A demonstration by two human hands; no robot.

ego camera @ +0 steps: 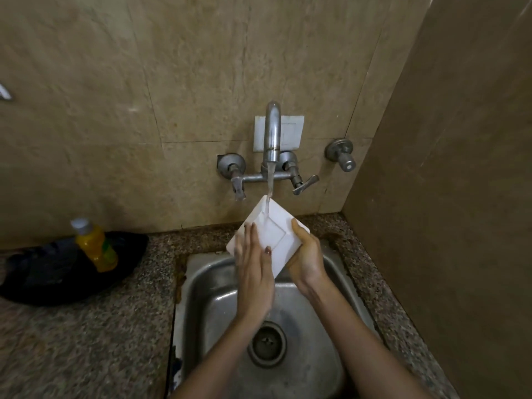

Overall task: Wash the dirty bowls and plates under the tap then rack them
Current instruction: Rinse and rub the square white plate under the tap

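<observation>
A square white plate — tilted, one corner up under the running tap — held over the steel sink, water striking its upper edge.

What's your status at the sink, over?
Right hand gripping square white plate; left hand flat on it. Tap running onto plate. Nothing in the way.
</observation>
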